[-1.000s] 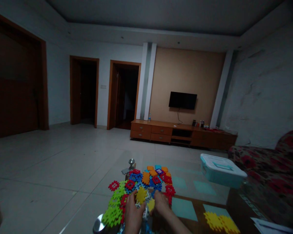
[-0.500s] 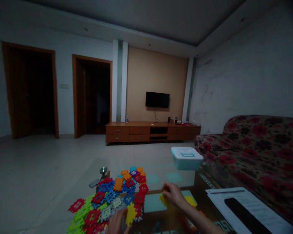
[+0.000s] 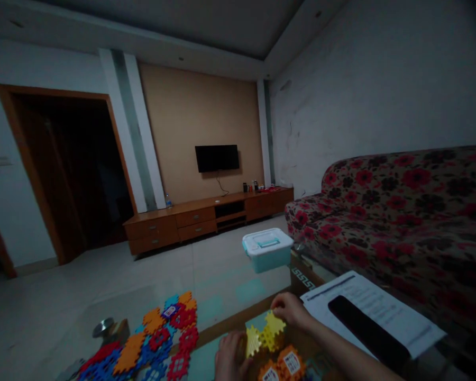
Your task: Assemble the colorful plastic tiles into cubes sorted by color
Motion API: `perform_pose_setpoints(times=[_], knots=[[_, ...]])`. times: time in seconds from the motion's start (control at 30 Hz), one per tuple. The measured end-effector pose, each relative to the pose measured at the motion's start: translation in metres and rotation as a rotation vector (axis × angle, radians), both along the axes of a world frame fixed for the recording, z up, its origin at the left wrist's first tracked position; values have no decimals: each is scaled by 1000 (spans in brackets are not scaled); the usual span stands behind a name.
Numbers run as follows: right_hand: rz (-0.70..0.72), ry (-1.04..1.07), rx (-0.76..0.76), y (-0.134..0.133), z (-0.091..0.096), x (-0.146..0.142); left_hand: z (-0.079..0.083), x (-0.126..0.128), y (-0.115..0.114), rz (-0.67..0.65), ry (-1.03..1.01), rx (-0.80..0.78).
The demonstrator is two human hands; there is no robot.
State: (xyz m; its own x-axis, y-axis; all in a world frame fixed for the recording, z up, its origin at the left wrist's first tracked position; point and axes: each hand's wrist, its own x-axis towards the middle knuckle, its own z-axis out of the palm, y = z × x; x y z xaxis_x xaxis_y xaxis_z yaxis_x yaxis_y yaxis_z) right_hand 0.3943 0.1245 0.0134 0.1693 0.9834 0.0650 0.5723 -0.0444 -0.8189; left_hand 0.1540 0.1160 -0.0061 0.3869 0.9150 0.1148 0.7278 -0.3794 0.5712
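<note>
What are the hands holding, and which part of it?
Yellow interlocking plastic tiles, joined together. The left hand has its fingers on their left edge; the right hand has its fingers at the top.

Your left hand [image 3: 230, 357] hides some yellow tiles [image 3: 265, 332], the bottom edge cuts off orange tiles [image 3: 287, 365], and the paper's [image 3: 375, 301] print is unreadably small.

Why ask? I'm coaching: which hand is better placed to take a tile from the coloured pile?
Left hand, probably: it is nearer the coloured tile pile, while the right hand sits farther off, atop the yellow tiles.
</note>
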Motion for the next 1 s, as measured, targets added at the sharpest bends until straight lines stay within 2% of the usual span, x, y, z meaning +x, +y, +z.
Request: perform_pose_setpoints(times=[0.13,0.23,0.33,0.5,0.6,0.73,0.83,1.0], knots=[[8,16,-24,3,-11,1,15,25,2,22,135,-14],[6,9,-28,3,-15,1,14,30,4,16,190,-22],[11,-15,-20,-1,-14,1,9,28,4,28,163,-30],[-11,-98,-6,-8,-9,-2,-6,26,-4,114,-129,-85],[-27,-155,-15,-12,-7,-6,-16,28,-11,216,-334,-245],[-45,-221,-41,-18,-4,-11,-21,29,-13,196,-549,-469],[-65,-267,-64,-22,-2,-13,-20,28,-11,204,-642,-539],[-60,-311,-129,-25,-3,-13,-20,28,-10,223,-673,-565]])
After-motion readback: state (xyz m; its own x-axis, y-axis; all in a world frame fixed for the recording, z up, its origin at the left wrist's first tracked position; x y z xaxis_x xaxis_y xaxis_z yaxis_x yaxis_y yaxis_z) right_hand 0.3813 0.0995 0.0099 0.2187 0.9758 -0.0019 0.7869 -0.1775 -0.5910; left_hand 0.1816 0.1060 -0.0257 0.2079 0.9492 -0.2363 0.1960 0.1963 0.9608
